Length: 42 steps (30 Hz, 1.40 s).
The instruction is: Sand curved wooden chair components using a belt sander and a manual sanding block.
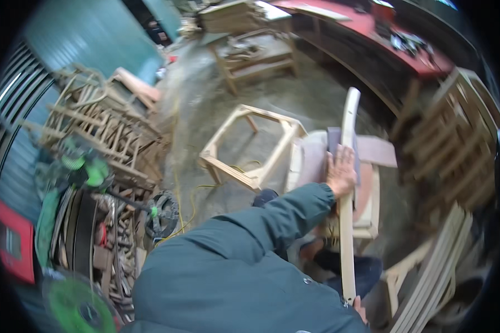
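A long pale wooden bar (pixel 347 238), bent slightly near its far end and marked with small holes, runs away from my body on the right. My left hand (pixel 341 169) lies across its middle with the fingers stretched out, pressing on it. Down at the bar's near end is my right hand (pixel 360 312), mostly hidden by my dark green jacket; its visible fingers close on the wood. Beneath the bar sits a dark flat pad (pixel 334 139), on a low wooden stool-like stand (pixel 383 151) topped with curved boards.
An open wooden frame (pixel 228 173) on legs stands left of the stand, near a yellow cord (pixel 193 205). Chair parts (pixel 94 125) and a green-guarded fan (pixel 80 305) line the left. Wooden strips (pixel 436 266) lie at the right, below stacked frames (pixel 455 139). A red-topped bench (pixel 366 33) stands beyond.
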Each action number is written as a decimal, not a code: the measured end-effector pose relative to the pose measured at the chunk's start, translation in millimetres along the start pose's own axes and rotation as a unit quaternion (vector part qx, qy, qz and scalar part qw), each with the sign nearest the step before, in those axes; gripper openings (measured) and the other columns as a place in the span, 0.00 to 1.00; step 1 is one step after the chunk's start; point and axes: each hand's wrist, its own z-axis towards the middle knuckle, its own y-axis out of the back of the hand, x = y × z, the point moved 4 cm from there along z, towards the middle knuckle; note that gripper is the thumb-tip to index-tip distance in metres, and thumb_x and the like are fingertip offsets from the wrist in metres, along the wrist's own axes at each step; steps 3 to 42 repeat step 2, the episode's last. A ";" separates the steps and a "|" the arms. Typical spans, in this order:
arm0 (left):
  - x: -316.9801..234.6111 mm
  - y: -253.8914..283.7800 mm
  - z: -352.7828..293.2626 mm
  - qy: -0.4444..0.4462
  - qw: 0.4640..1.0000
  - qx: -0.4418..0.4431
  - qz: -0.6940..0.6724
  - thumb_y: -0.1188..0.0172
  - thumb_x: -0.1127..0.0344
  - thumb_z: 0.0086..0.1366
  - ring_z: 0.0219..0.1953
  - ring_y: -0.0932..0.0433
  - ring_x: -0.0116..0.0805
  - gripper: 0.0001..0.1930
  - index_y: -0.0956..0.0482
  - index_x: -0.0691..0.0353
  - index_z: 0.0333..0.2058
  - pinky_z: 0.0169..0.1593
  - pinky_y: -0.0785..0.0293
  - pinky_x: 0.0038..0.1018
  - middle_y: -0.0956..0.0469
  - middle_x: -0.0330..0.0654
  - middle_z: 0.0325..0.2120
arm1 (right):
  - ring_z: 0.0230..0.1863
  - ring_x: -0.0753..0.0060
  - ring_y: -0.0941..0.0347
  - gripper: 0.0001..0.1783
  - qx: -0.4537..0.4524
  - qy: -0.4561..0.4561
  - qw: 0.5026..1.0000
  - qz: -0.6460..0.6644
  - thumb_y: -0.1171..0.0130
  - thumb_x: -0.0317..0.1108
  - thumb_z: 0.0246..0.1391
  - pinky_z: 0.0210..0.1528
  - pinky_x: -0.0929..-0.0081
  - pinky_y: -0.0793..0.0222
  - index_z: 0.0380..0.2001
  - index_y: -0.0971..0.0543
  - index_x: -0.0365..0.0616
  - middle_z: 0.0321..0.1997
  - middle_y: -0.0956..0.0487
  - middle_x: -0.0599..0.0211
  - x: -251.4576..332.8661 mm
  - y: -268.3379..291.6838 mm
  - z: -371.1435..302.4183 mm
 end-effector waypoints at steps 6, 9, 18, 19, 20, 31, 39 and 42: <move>15.3 18.8 25.7 0.011 0.999 0.016 -0.027 0.54 0.59 0.68 0.80 0.62 0.61 0.39 0.48 0.70 0.75 0.75 0.75 0.69 0.53 0.54 0.78 | 0.59 0.46 0.21 0.53 -0.033 -0.027 0.999 -0.005 0.67 0.80 0.64 0.60 0.55 0.29 0.49 0.12 0.42 0.49 0.16 0.37 27.6 15.2 -6.1; 15.3 18.8 25.7 0.011 0.999 0.016 -0.027 0.54 0.59 0.68 0.80 0.62 0.61 0.39 0.48 0.70 0.75 0.75 0.75 0.69 0.53 0.54 0.78 | 0.59 0.46 0.21 0.53 -0.033 -0.027 0.999 -0.005 0.67 0.80 0.64 0.60 0.55 0.29 0.49 0.12 0.42 0.49 0.16 0.37 27.6 15.2 -6.1; 15.3 18.8 25.7 0.011 0.999 0.016 -0.027 0.54 0.59 0.68 0.80 0.62 0.61 0.39 0.48 0.70 0.75 0.75 0.75 0.69 0.53 0.54 0.78 | 0.59 0.46 0.21 0.53 -0.033 -0.027 0.999 -0.005 0.67 0.80 0.64 0.60 0.55 0.29 0.49 0.12 0.42 0.49 0.16 0.37 27.6 15.2 -6.1; 15.3 18.8 25.7 0.011 0.999 0.016 -0.027 0.54 0.59 0.68 0.80 0.62 0.61 0.39 0.48 0.70 0.75 0.75 0.75 0.69 0.53 0.54 0.78 | 0.59 0.46 0.21 0.53 -0.033 -0.027 0.999 -0.005 0.67 0.80 0.64 0.60 0.55 0.29 0.49 0.12 0.42 0.49 0.16 0.37 27.6 15.2 -6.1; 15.3 18.8 25.7 0.011 0.999 0.016 -0.027 0.54 0.59 0.68 0.80 0.62 0.61 0.39 0.48 0.70 0.75 0.75 0.75 0.69 0.53 0.54 0.78 | 0.59 0.46 0.21 0.53 -0.033 -0.027 0.999 -0.005 0.67 0.80 0.64 0.60 0.55 0.29 0.49 0.12 0.42 0.49 0.16 0.37 27.6 15.2 -6.1; 15.3 18.8 25.7 0.011 0.999 0.016 -0.027 0.54 0.59 0.68 0.80 0.62 0.61 0.39 0.48 0.70 0.75 0.75 0.75 0.69 0.53 0.54 0.78 | 0.59 0.46 0.21 0.53 -0.033 -0.027 0.999 -0.005 0.67 0.80 0.64 0.60 0.55 0.29 0.49 0.12 0.42 0.49 0.16 0.37 27.6 15.2 -6.1; 15.3 18.8 25.7 0.011 0.999 0.016 -0.027 0.54 0.59 0.68 0.80 0.62 0.61 0.39 0.48 0.70 0.75 0.75 0.75 0.69 0.53 0.54 0.78 | 0.59 0.46 0.21 0.53 -0.033 -0.027 0.999 -0.005 0.67 0.80 0.64 0.60 0.55 0.29 0.49 0.12 0.42 0.49 0.16 0.37 27.6 15.2 -6.1; 15.3 18.8 25.7 0.011 0.999 0.016 -0.027 0.54 0.59 0.68 0.80 0.62 0.61 0.39 0.48 0.70 0.75 0.75 0.75 0.69 0.53 0.54 0.78 | 0.59 0.46 0.21 0.53 -0.033 -0.027 0.999 -0.005 0.67 0.80 0.64 0.60 0.55 0.29 0.49 0.12 0.42 0.49 0.16 0.37 27.6 15.2 -6.1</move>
